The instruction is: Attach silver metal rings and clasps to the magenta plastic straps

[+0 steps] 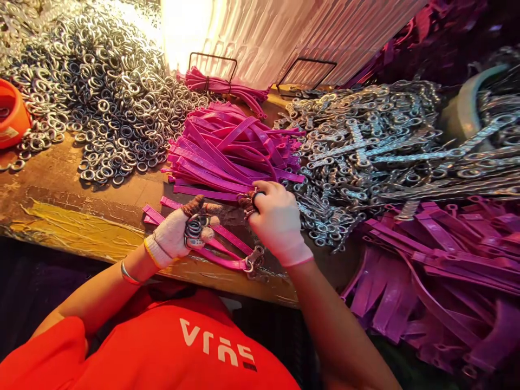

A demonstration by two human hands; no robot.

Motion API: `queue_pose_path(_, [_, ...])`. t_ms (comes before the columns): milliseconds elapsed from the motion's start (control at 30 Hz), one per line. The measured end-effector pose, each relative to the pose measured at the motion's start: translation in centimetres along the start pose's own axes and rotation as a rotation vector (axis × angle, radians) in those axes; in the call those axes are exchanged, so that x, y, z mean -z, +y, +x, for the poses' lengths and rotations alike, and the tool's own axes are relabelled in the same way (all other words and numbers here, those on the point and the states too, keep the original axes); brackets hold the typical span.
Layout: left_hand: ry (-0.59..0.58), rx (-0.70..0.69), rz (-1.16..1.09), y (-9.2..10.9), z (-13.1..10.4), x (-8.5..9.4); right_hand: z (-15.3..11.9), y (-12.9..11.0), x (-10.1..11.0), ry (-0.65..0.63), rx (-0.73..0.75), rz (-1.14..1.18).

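My left hand, in a white glove with dark stained fingertips, is curled around several metal rings in its palm. Beneath it lie a few pink straps, their right end joined to metal rings and a small metal fitting near the table edge. My right hand, gloved too, is closed with its fingertips at the front of a heap of pink straps. A dark ring-like band shows at its fingers; what they pinch is hidden.
A large mound of metal rings covers the left, near an orange container. Metal chain-like pieces are heaped right, beside a pale tub. Purple straps hang over the right edge. A ribbed translucent panel stands behind.
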State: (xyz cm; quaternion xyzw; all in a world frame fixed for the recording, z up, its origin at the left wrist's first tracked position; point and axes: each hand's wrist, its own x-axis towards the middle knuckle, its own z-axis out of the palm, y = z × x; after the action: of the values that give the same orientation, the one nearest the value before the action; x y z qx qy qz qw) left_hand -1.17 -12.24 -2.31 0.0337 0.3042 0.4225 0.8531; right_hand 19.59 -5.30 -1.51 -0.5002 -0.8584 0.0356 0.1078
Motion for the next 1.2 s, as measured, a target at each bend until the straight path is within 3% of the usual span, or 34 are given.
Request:
queue_pose_path(133, [0.023,0.007,0.01,-0.3,-0.3,0.5,1.1,0.4,-0.8,-0.05,0.036,-0.117])
queue_pose_path(300, [0.09,-0.01,0.082,-0.7,-0.3,-0.5,1.3,0.2,-0.2,-0.093,0.047,-0.125])
queue_pose_path(433, [0.168,-0.086,0.059,-0.3,0.0,-0.8,-0.3,-1.0,2.6,-0.163,0.072,0.309])
queue_pose_path(567, [0.151,-0.181,-0.002,0.4,0.2,-0.2,-4.3,-3.5,4.7,-0.395,0.075,0.717])
queue_pose_path(700, [0.21,-0.244,-0.018,1.9,-0.2,0.6,-8.3,-5.9,3.8,-0.448,0.036,0.769])
queue_pose_path(833, [0.195,-0.267,0.117,2.9,-1.1,0.5,-9.5,-7.2,3.1,-0.532,0.086,0.963])
queue_pose_path(933, [0.174,-0.269,0.361,1.9,-1.7,0.0,-8.2,-7.1,3.6,-0.358,0.043,1.0])
queue_pose_path(1033, [0.105,-0.249,0.566,0.3,-2.1,-0.5,-6.0,-6.5,3.7,-0.108,-0.011,0.773])
queue_pose_path(1100, [0.064,-0.239,0.631,-0.5,-2.3,-0.8,-4.8,-6.3,3.4,-0.054,0.009,0.555])
queue_pose_path(1200, [0.054,-0.235,0.712,-1.0,-2.2,-1.1,-4.6,-6.1,3.0,-0.071,0.07,0.273])
